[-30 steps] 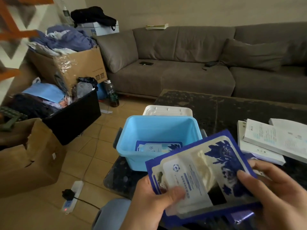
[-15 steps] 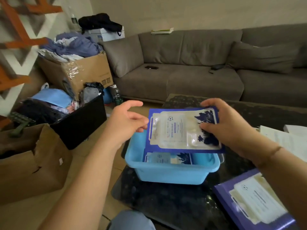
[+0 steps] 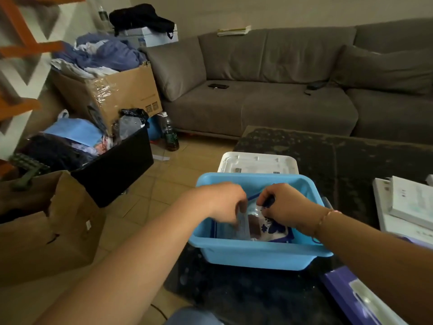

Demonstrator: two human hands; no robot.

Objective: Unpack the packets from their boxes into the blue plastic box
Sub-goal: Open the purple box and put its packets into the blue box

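Purple flat carton [image 3: 365, 301] sits nearest, at the bottom right corner of the dark speckled worktop [image 3: 246, 294]. Just past it both hands are down inside the blue plastic box [image 3: 257, 253]. Left hand [image 3: 226, 202] has fingers curled on the blurry edge of a blue-and-white foil packet [image 3: 271, 227], right hand [image 3: 284, 204] pinches the same packet from the other side, so it's in the box already. White plastic lid [image 3: 257, 163] lies right behind the box. White booklets [image 3: 407, 202] are stacked off to the right. Grey fabric sofa [image 3: 281, 90] is way at the back.
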